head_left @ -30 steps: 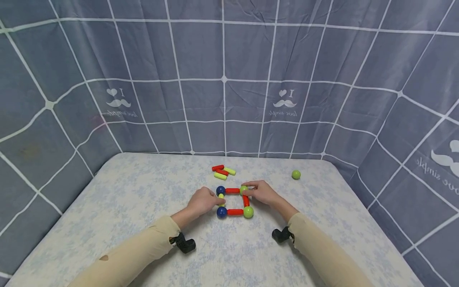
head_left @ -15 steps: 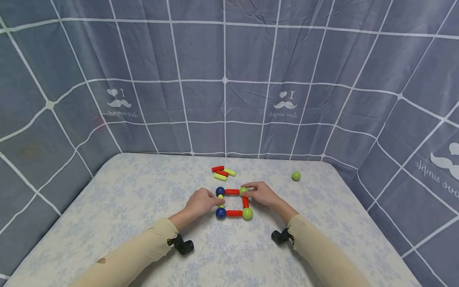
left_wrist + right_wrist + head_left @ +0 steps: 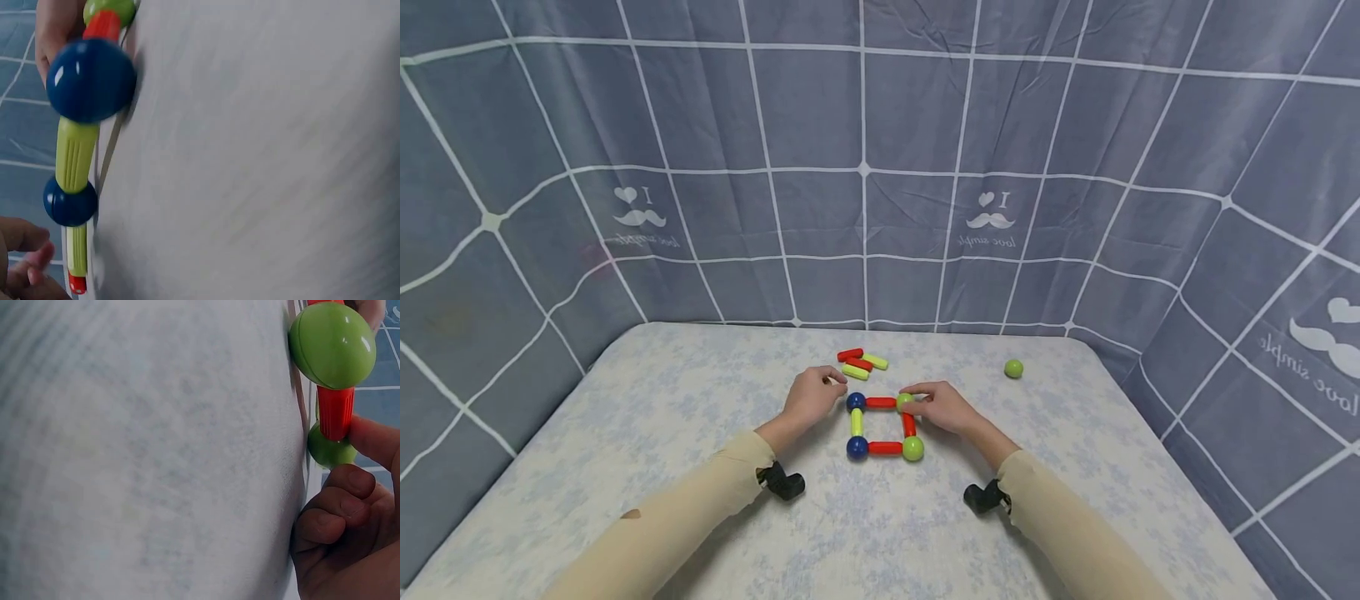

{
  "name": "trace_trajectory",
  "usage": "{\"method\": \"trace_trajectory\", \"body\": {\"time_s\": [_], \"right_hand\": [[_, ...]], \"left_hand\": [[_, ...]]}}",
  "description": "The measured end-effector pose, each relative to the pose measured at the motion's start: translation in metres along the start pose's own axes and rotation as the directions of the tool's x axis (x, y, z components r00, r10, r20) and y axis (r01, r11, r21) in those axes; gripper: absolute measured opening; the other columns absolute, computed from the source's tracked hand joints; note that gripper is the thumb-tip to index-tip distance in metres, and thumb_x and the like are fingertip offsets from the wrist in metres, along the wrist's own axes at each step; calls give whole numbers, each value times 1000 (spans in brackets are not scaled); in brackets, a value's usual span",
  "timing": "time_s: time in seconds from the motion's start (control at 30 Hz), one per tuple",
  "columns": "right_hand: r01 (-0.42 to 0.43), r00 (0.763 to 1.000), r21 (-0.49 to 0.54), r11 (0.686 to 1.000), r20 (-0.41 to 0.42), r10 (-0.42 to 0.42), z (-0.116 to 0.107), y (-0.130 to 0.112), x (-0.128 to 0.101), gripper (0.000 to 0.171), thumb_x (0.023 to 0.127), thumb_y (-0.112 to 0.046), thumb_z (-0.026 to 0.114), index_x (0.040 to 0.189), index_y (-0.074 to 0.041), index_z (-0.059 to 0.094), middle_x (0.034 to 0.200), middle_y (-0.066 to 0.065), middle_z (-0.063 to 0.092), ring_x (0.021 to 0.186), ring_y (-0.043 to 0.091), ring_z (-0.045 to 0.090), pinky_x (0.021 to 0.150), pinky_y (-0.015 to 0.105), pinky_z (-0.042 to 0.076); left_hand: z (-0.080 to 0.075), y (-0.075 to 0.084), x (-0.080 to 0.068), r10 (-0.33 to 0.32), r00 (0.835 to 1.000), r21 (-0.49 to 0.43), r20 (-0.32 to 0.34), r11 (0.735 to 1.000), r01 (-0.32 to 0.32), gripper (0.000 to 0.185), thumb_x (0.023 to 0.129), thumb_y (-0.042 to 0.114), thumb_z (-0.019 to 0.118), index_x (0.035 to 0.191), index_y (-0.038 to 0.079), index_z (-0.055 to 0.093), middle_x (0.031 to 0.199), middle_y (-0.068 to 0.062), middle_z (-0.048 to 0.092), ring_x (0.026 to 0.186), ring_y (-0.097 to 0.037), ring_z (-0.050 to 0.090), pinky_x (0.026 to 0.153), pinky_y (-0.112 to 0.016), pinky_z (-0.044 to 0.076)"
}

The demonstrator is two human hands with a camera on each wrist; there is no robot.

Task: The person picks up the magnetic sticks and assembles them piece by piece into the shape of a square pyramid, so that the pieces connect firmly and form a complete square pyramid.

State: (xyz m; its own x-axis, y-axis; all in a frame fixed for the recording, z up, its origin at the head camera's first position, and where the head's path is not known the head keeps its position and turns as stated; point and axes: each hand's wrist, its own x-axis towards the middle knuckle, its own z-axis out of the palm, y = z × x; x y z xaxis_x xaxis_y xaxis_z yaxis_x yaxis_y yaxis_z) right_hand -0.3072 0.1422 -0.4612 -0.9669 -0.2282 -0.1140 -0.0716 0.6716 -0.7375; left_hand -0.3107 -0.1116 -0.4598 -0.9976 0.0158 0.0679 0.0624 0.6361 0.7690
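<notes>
A: Head view: a square frame [image 3: 882, 425] of rods and balls is seen lying on the table [image 3: 662, 417], at 12 o'clock from the sleeves. What is gripped by the right hand [image 3: 942, 407]?

B: Its far green corner ball [image 3: 906, 402] is pinched by curled fingers.

A: And the left hand [image 3: 809, 397]?

B: Loosely curled fingers are held off the frame, at its 10 o'clock, near loose rods [image 3: 861, 363].

Curtained recording booth [image 3: 865, 167], cloth-covered table [image 3: 625, 433]
</notes>
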Motion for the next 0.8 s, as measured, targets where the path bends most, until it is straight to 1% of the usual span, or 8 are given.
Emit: {"method": "trace_trajectory", "body": {"time_s": [0.07,0.17,0.23,0.33,0.43,0.57,0.7,0.8], "right_hand": [[-3,1000,-2,1000,0,3,0,0,0,37,91,-34,74,125,-20,73,114,3,68,74,15,52,65,28,43],[-1,1000,-3,1000,2,1,2,0,-1,37,91,-34,74,125,-20,73,113,2,68,73,15,53,65,27,44],[0,1000,-2,1000,6,0,2,0,-1,38,91,-35,74,125,-20,73,109,2,69,71,15,53,64,27,43],[4,1000,-7,1000,9,-4,3,0,-1,39,91,-36,74,126,-19,72,104,2,68,69,15,52,63,27,43],[5,1000,-12,1000,7,-5,2,0,-1,39,90,-37,74,126,-20,72,106,2,69,70,15,52,63,27,43],[3,1000,-11,1000,5,-3,2,-1,-1,39,90,-37,74,126,-21,73,111,2,68,72,16,54,65,28,44],[3,1000,-16,1000,4,-2,1,0,0,39,90,-35,74,126,-20,73,102,2,68,71,16,52,63,27,43],[0,1000,-14,1000,1,0,0,1,0,38,91,-34,74,125,-19,73,95,2,67,69,15,51,61,27,41]], "left_hand": [[1,-1,7,34,999,-15,6,999,-34,17,93,16,68,106,10,77,84,-7,63,63,-18,49,55,-28,39],[1,-2,16,60,998,-23,20,998,-60,22,93,14,69,114,9,76,93,-9,63,70,-19,48,58,-27,38],[2,-2,21,66,997,-22,30,998,-65,25,92,14,69,116,10,75,95,-9,63,72,-19,48,59,-28,37],[3,-3,28,76,996,-12,46,997,-76,27,91,12,69,117,9,74,91,-9,61,73,-20,47,59,-28,37],[5,-4,34,81,995,22,50,996,-82,28,90,8,69,117,9,75,90,-8,60,74,-21,48,59,-28,37],[7,-3,39,73,996,85,45,993,-77,28,89,6,69,116,10,76,96,-8,64,75,-20,49,59,-27,38],[7,0,42,53,997,127,52,990,-59,28,88,6,70,115,11,77,103,-10,66,71,-20,50,56,-27,36],[7,3,42,60,997,194,57,978,-70,25,89,8,70,112,11,78,110,-11,69,75,-21,54,58,-28,41]]}}
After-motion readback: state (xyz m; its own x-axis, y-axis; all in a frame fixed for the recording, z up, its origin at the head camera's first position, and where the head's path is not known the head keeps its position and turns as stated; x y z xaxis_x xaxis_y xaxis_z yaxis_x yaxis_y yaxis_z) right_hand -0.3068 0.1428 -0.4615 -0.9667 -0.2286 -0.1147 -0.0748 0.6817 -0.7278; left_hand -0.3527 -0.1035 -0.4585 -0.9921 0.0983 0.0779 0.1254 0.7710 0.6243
